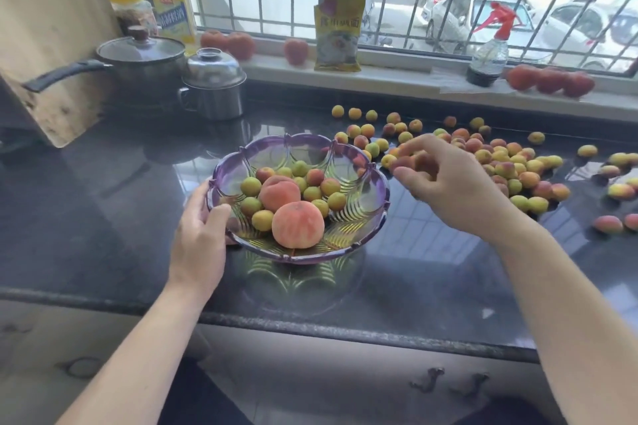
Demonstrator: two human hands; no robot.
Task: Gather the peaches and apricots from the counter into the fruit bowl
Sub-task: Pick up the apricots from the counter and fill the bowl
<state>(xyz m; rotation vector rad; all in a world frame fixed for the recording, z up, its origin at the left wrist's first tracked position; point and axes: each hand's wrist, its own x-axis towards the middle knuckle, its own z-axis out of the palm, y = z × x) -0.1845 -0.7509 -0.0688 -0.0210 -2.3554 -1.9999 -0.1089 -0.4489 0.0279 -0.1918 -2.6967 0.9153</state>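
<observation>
- Left hand [198,235], lower centre: grips the fruit bowl [374,183] rim; keep it steady.
- Right hand [445,179], centre right: pinches apricots [409,162] beside the counter [103,217] pile; carry them over the rim, release low.

A dark polished counter [103,217] carries a purple glass fruit bowl [374,183]; loose apricots [518,166] scattered to its right; a lidded saucepan [141,62] and steel pot [214,86] behind.

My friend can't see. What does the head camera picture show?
A left hand holds a purple glass fruit bowl of peaches and apricots, while the right hand pinches small fruit above the dark counter strewn with more apricots.
</observation>
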